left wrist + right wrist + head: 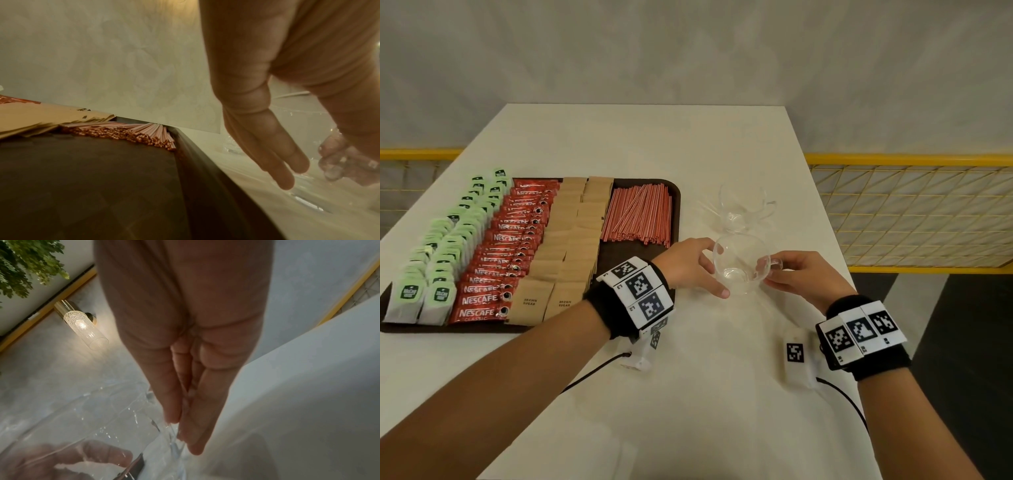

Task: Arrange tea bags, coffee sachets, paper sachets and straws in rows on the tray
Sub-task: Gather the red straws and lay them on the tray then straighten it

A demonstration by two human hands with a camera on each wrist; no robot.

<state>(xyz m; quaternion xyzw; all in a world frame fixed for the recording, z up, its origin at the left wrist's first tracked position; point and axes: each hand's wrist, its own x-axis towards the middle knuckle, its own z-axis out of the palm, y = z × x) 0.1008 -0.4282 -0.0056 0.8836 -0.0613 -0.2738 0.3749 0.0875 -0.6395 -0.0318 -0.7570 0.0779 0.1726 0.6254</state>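
The right hand [796,274] pinches the handle of a clear glass cup [741,265], thumb and fingers closed on it. The left hand [690,265] has its grip open, fingers nearly straight along the cup's opposite wall, touching or almost touching; I cannot tell which. Both grips sit on the tabletop [688,394]. The tray [675,192] lies just left of the left grip, so that hand is nearer. Its 4 kinds run away from the person: straws [638,214] nearest the grips, then paper sachets [571,240], coffee sachets [506,257], tea bags [445,246]. 2 more cups [739,205] stand beyond.
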